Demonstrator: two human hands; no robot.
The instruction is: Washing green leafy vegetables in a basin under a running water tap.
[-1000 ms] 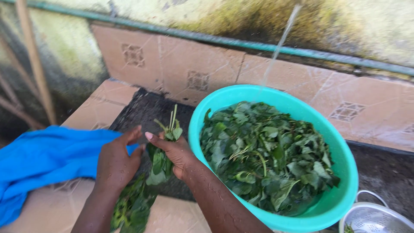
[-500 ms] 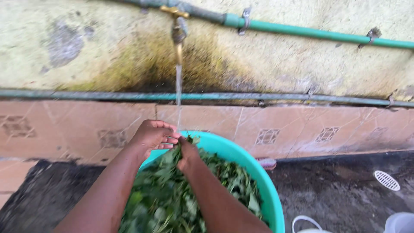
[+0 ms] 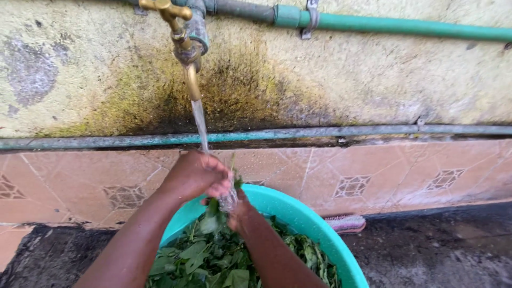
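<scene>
Against a stained wall, a brass tap (image 3: 184,37) runs water over a small bunch of greens (image 3: 226,194) grasped between left hand (image 3: 194,176) and right hand (image 3: 240,210) above the teal basin (image 3: 320,224) of leaves.

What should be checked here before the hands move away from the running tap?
1. Water running from the brass tap onto the hands: ok.
2. Left hand and right hand together on the bunch of leaves: ok.
3. Bunch held above the teal basin: ok.
4. Basin holds loose green leaves: ok.
5. Grip firmness on the bunch: cannot tell, fingers overlap.
6. Pink brush lies outside the basin: ok.
</scene>
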